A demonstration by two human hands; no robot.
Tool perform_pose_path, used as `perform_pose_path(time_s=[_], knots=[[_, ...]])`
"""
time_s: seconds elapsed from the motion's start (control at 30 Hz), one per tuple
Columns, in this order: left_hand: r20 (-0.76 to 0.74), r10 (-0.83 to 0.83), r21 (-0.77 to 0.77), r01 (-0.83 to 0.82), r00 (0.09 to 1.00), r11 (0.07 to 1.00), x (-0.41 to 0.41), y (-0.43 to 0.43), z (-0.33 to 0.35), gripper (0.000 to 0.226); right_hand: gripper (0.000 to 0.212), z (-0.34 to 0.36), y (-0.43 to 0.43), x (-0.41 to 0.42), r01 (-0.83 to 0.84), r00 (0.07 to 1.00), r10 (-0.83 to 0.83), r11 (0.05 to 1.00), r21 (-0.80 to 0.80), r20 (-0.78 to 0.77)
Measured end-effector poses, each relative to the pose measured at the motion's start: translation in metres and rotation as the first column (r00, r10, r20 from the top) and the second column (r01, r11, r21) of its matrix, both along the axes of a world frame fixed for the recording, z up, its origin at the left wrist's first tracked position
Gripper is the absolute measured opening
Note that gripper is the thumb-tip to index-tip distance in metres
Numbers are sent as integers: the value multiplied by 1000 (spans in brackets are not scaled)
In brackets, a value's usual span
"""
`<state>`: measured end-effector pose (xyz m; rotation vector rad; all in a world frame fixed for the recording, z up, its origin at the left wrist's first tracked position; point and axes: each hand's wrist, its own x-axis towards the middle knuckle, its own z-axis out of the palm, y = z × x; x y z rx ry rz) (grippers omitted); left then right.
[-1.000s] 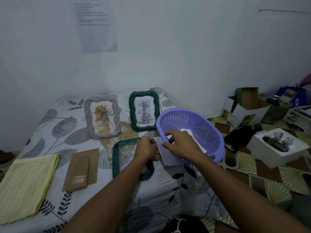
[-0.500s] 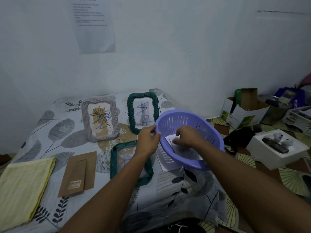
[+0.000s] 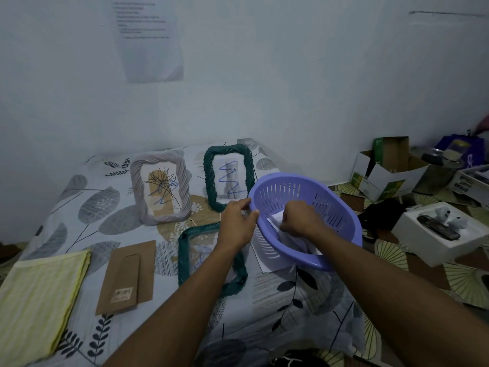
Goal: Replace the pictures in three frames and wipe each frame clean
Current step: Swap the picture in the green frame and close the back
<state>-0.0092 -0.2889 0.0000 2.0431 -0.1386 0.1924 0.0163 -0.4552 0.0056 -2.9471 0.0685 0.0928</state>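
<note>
Since a second ago, the white sheet held between both hands has been let go. The left hand [image 3: 239,222] has been moved to the rim of the lilac slotted plastic basket [image 3: 330,205], and the right hand [image 3: 299,221] has been lowered inside it.

The rim is gripped between the left thumb and fingers, and the basket is kept tipped towards the person, probably so that its contents can be seen and reached. The right hand is curled down onto the loose white paper pictures [image 3: 275,221] in the basket's bottom. A sheet appears to be pinched, though the fingertips are hidden. A replacement picture is judged to be under selection.

Another white sheet [image 3: 260,260] is left flat on the leaf-printed bedspread [image 3: 87,207], partly under the basket. Just beside it, the dark green rope-twist frame [image 3: 185,258] is laid flat, crossed by the left forearm. The bedspread pattern and faint bluish marks are seen through its window, so it is judged to be awaiting a picture.

To its left a brown cardboard backing board [image 3: 127,276] is set aside, and a folded yellow cloth [image 3: 39,300] is kept further left, presumably for wiping.

At the back, a pale grey twisted frame [image 3: 137,186] and a second dark green frame [image 3: 210,176] are stood upright, each with blue scribbles across its picture.
</note>
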Motion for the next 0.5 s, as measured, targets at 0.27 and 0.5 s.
perform_pose_path(time_s=[0.27,0.5], knots=[[-52,-11,-38,9,999,999,0,2,5,42,31,9,-11,0,58,998,-59,976,209,-3],[-196,-20,-229,-26,980,973,-2,33,25,34,9,69,17,-14,-24,965,-204,553,833,164]])
